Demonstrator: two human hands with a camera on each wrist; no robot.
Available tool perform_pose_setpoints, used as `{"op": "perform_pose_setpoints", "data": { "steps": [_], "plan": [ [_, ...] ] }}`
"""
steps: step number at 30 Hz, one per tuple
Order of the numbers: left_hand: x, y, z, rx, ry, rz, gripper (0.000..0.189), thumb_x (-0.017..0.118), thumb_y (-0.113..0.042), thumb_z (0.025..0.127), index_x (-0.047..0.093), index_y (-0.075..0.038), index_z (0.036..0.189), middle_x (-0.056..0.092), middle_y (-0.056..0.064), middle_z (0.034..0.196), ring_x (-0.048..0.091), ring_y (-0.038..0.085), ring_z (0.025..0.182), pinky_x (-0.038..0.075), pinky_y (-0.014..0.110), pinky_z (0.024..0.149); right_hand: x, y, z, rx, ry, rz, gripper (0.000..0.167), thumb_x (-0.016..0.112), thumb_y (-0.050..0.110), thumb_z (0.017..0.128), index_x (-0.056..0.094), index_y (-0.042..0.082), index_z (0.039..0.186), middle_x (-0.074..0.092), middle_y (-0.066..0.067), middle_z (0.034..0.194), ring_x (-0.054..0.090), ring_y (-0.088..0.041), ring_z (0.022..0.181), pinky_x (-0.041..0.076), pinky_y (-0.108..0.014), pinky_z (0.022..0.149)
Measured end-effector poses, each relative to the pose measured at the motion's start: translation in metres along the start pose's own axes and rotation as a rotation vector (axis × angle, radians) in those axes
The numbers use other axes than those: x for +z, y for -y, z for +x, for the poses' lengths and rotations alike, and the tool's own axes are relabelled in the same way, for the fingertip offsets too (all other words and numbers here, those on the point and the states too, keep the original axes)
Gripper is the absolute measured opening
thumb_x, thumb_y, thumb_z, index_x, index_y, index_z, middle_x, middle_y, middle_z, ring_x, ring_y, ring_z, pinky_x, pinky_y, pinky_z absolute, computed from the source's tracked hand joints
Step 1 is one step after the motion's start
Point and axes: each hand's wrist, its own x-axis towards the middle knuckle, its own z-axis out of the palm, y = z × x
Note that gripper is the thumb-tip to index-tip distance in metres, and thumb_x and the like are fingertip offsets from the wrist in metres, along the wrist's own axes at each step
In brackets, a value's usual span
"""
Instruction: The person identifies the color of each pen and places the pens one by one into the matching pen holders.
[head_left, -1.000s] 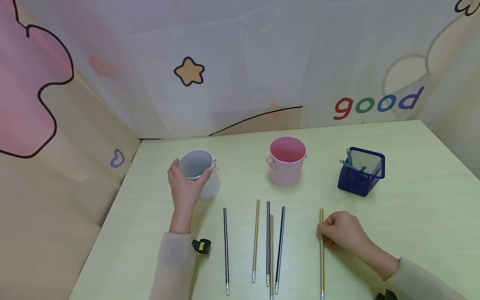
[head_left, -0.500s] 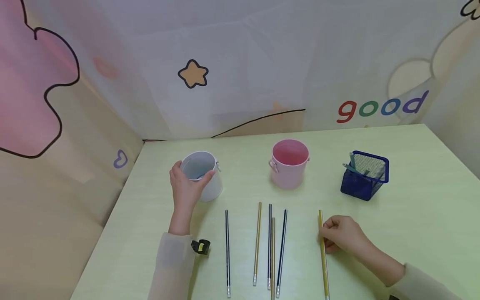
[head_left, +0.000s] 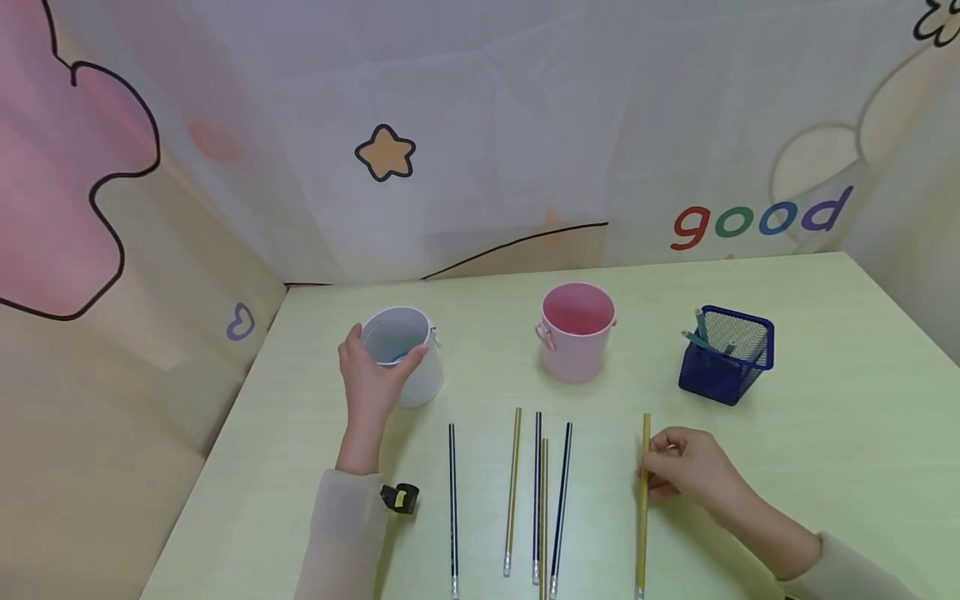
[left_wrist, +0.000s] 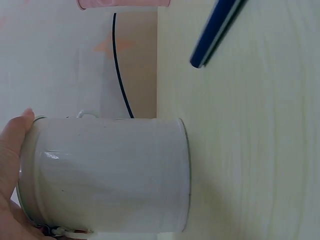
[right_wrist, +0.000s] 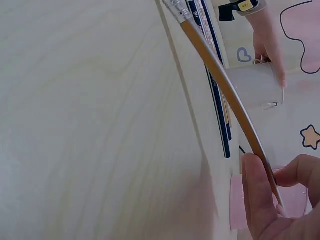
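Slanting in the pinch of the right hand [head_left: 693, 465], a slim yellow pencil [head_left: 642, 517] has just swung its silvery end [right_wrist: 177, 9] leftward, so it seems free of the pale table [head_left: 847, 467]. The left hand [head_left: 369, 371] grips a round white metal bucket [head_left: 426, 381], something unclear inside; a round pink bucket [head_left: 573, 358] stands beyond; a dark-blue mesh holder [head_left: 708, 379] contains greenish sticks [head_left: 701, 323].

From the head we look forward and down over the table [head_left: 840, 417]; close in, both sideways-turned wrist views share the white bucket [left_wrist: 112, 175].
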Motion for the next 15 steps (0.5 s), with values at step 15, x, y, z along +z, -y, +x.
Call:
{"op": "perform_pose_setpoints", "data": {
  "steps": [15],
  "plan": [
    [0.0024, 0.0017, -0.0016, 0.018, -0.023, -0.02, 0.101, 0.081, -0.039, 0.072, 0.022, -0.003, 0.146, 0.03, 0.019, 0.142, 0.034, 0.035, 0.129, 0.036, 0.055, 0.105, 0.0021, 0.0069, -0.0026, -0.108, -0.047, 0.053, 0.011, 0.057, -0.002, 0.086, 0.055, -0.011, 0.092, 0.07, -0.01, 0.077, 0.066, -0.011, 0.066, 0.058, -0.029, 0.063]
  ]
}}
